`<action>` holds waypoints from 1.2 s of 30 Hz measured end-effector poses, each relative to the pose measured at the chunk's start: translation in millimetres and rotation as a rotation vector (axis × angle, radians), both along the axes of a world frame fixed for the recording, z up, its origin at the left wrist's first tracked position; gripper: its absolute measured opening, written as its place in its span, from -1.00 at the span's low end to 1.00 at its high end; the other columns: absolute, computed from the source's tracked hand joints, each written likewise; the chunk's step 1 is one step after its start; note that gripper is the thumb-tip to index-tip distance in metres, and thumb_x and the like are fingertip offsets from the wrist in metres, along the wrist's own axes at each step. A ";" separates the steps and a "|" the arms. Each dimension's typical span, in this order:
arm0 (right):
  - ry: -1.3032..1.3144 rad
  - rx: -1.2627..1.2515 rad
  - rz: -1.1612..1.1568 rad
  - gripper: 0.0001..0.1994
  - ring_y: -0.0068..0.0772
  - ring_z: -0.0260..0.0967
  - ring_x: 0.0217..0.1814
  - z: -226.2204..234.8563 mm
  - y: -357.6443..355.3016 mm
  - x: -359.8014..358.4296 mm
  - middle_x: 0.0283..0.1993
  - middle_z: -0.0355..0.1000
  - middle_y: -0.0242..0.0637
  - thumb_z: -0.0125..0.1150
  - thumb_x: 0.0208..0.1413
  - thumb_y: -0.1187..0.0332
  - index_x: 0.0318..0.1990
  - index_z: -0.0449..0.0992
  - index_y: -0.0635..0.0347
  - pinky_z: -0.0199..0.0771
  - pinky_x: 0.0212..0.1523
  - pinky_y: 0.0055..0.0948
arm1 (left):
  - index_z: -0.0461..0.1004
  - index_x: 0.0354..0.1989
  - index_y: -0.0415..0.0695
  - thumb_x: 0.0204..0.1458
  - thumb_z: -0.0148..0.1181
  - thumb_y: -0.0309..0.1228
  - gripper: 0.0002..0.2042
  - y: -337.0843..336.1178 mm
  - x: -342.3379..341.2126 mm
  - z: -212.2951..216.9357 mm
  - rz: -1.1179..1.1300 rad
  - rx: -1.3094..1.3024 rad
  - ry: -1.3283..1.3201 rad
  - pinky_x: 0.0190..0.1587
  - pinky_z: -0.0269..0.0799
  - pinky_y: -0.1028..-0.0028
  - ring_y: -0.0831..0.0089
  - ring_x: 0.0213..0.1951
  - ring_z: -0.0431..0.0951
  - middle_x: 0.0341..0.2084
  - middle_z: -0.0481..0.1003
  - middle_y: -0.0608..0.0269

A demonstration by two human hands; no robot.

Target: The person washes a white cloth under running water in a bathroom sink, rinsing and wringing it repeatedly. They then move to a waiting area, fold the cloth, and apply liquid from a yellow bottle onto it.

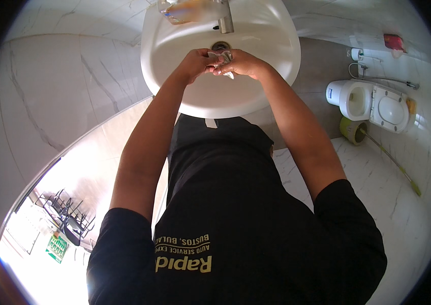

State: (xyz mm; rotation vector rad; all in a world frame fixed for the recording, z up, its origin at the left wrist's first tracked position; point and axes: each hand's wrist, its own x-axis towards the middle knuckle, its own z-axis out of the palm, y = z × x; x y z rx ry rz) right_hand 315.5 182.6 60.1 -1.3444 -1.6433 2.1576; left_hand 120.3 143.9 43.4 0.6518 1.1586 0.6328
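Both of my hands meet over a white oval washbasin [215,101], just in front of its drain [220,46]. Between the fingers is a small crumpled white piece [227,57], perhaps thin cloth or tissue; its exact kind is unclear. My left hand [194,65] pinches it from the left, fingertips closed. From the other side my right hand [246,64] also grips it, with the fingers bent inward. Part of the piece hides under the fingers, and a corner pokes out below them. A metal faucet [225,23] juts over the drain beyond my hands.
A clear plastic package with orange-brown contents [187,12] rests on the basin's back ledge, left of the faucet. To the right are a white toilet [358,99] with its lid raised, a green bucket [351,131] and a long-handled tool [391,162]. A dark rack [68,213] is at lower left.
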 end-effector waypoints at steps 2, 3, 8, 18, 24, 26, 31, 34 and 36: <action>0.002 0.195 0.004 -0.21 -0.36 0.57 -0.09 -11.0 -2.2 -3.0 -0.10 0.59 -0.21 0.62 -0.15 0.28 0.25 0.33 0.25 0.55 -0.06 -0.36 | 0.55 -0.07 -0.27 0.19 0.27 -0.44 -0.79 5.8 -1.4 -3.1 -0.123 0.037 0.088 -0.23 0.55 0.46 0.49 -0.34 0.59 -0.33 0.59 0.24; 0.008 0.197 0.016 -0.18 -0.35 0.58 -0.08 -15.7 -1.1 -9.0 -0.12 0.60 -0.16 0.62 -0.16 0.31 0.28 0.29 0.30 0.56 -0.07 -0.35 | 0.56 -0.10 -0.25 0.17 0.27 -0.44 -0.81 8.5 -2.0 -5.6 -0.152 0.058 0.165 -0.25 0.53 0.47 0.51 -0.36 0.58 -0.38 0.58 0.27; -0.127 0.159 0.070 -0.24 -0.25 0.62 -0.29 6.6 -7.4 -20.9 -0.23 0.61 0.00 0.47 -0.02 0.33 0.34 0.24 0.33 0.60 -0.26 -0.24 | 0.58 -0.23 -0.25 0.10 0.28 -0.34 -0.79 4.6 5.8 -16.0 -0.223 0.265 0.448 -0.29 0.51 0.37 0.47 -0.41 0.56 -0.42 0.59 0.20; -0.398 0.344 -0.218 -0.74 -0.35 0.49 -0.51 -68.2 -18.4 8.6 -0.50 0.52 -0.24 0.17 0.33 0.15 -0.13 0.61 0.15 0.47 -0.45 -0.26 | 0.30 0.18 -0.04 0.22 0.19 -0.23 -0.60 -16.9 3.9 5.4 0.220 -0.193 0.018 -0.11 0.50 0.33 0.39 -0.12 0.57 -0.04 0.52 0.32; -0.543 0.366 -0.301 -0.53 0.07 0.59 -0.30 -44.6 -11.8 -17.1 -0.41 0.58 0.03 0.09 0.32 0.02 -0.43 0.62 0.24 0.54 -0.25 -0.02 | 0.40 0.07 0.01 0.23 0.17 -0.20 -0.70 -25.3 4.9 -4.4 0.025 -0.194 0.041 -0.18 0.49 0.36 0.42 -0.14 0.59 -0.08 0.55 0.34; -0.602 0.673 -0.077 -0.59 0.12 0.59 -0.20 -52.2 -14.3 -12.0 -0.34 0.58 0.09 0.05 0.31 0.11 -0.37 0.63 0.27 0.58 -0.16 0.01 | 0.42 0.07 0.01 0.22 0.19 -0.19 -0.69 -21.6 20.1 3.0 -0.024 -0.186 0.051 -0.19 0.50 0.38 0.43 -0.14 0.59 -0.09 0.55 0.34; -0.659 0.792 0.125 -0.75 0.04 0.62 -0.15 -29.8 -17.5 -21.7 -0.26 0.60 0.08 0.08 0.19 0.32 -0.28 0.65 0.27 0.65 -0.15 -0.03 | 0.48 0.05 0.00 0.22 0.19 -0.16 -0.70 -25.3 23.1 -5.4 -0.003 -0.187 0.059 -0.23 0.51 0.43 0.45 -0.17 0.60 -0.12 0.54 0.35; -0.686 0.818 0.119 -0.71 0.04 0.61 -0.12 -42.6 -18.5 -19.9 -0.28 0.60 0.08 0.10 0.21 0.28 -0.25 0.64 0.34 0.65 -0.14 -0.09 | 0.48 0.06 -0.03 0.23 0.20 -0.18 -0.69 -29.9 24.1 -2.2 0.002 -0.167 0.037 -0.23 0.52 0.44 0.47 -0.20 0.61 -0.17 0.55 0.36; -0.515 0.368 -0.335 -0.70 -0.01 0.60 -0.24 -66.7 -11.5 -16.0 -0.30 0.58 0.04 0.18 0.19 0.22 -0.22 0.60 0.34 0.63 -0.24 -0.14 | 0.49 0.04 -0.05 0.22 0.23 -0.20 -0.69 -27.5 37.3 -0.1 -0.068 -0.149 0.040 -0.25 0.52 0.46 0.48 -0.22 0.61 -0.20 0.56 0.36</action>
